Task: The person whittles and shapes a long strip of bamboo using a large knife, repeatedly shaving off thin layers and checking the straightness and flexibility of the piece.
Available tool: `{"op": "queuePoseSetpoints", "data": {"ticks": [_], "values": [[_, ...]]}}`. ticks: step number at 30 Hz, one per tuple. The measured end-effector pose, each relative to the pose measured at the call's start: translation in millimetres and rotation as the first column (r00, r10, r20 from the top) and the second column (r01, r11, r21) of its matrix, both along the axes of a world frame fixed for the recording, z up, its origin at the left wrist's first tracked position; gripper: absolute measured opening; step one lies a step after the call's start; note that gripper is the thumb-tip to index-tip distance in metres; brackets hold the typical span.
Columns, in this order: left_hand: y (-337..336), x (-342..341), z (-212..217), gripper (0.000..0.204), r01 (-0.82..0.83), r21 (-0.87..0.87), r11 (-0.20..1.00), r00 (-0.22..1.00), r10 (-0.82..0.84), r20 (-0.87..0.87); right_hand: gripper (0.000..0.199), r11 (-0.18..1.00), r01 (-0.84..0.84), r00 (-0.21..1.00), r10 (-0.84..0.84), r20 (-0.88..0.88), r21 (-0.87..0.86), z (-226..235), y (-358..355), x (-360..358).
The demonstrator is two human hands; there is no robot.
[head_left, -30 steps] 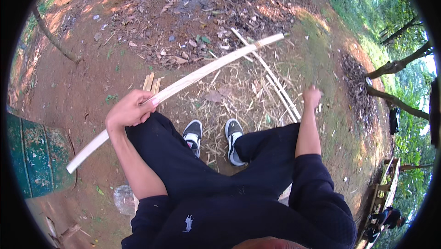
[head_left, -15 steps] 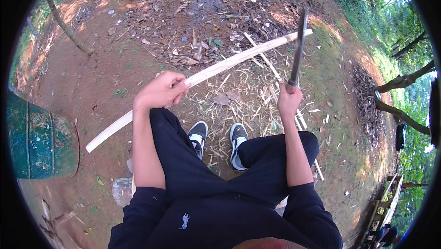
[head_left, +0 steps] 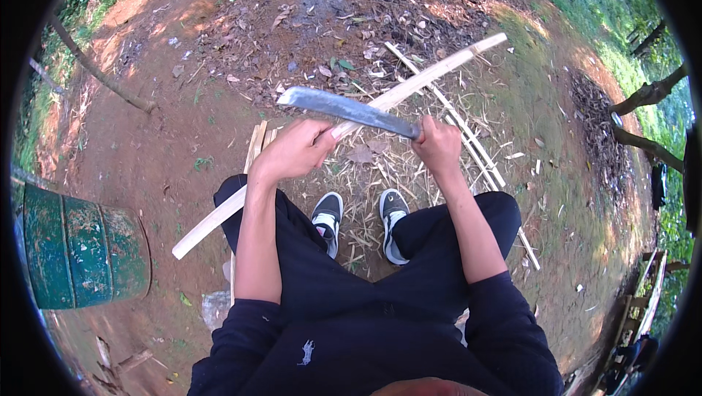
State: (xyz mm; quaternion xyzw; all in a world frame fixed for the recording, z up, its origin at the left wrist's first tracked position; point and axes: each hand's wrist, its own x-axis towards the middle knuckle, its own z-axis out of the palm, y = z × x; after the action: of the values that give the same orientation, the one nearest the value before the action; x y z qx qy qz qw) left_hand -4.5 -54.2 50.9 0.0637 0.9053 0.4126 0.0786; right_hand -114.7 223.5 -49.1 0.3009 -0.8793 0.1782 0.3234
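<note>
My left hand (head_left: 296,149) is closed round the middle of a long pale bamboo strip (head_left: 431,73). The strip runs slantwise from beside my left knee to the far right. In my right hand (head_left: 437,144) is the handle of a machete (head_left: 351,111), its broad grey blade pointing left. The blade lies across the strip in view, just beyond my left hand; whether it touches the strip I cannot tell. Thin pale shavings (head_left: 373,176) litter the ground around my shoes.
Several narrow strips (head_left: 468,140) lie on the ground at the right, and more pale strips (head_left: 256,140) stand beside my left knee. A dented green metal drum (head_left: 84,250) is at the left. Dry leaves (head_left: 322,38) cover the soil ahead. Tree branches (head_left: 647,96) reach in at the right.
The machete has swung from pointing away and upright to lying leftward across the strip. My right hand has moved left. The strip has tilted more steeply, and my left hand has shifted right.
</note>
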Motion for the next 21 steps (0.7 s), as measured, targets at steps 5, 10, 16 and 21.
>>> {"op": "queuePoseSetpoints", "data": {"ticks": [5, 10, 16, 21], "values": [[-0.8, 0.8, -5.0, 0.033, -0.011, 0.021, 1.000, 1.000, 0.011, -0.018, 0.018, 0.978, 0.205, 0.979, -0.205, 0.011, 0.026, -4.3, 27.5, -19.8], [-3.5, -1.9, -10.1, 0.032, -0.045, 0.021, 0.999, 0.999, 0.045, -0.010, 0.021, 0.986, 0.166, 0.986, -0.166, 0.018, 0.026, -4.8, 19.5, -10.2], [-9.5, 7.1, 2.4, 0.027, -0.014, 0.048, 0.999, 0.993, 0.008, 0.117, 0.025, 0.999, 0.026, 0.998, -0.025, -0.059, 0.019, -11.5, 26.8, -19.5], [-19.2, 3.8, -11.2, 0.028, -0.084, 0.044, 0.995, 0.996, 0.083, 0.023, 0.015, 0.981, 0.184, 0.983, -0.185, 0.014, 0.062, -3.3, 15.0, -5.0]]}}
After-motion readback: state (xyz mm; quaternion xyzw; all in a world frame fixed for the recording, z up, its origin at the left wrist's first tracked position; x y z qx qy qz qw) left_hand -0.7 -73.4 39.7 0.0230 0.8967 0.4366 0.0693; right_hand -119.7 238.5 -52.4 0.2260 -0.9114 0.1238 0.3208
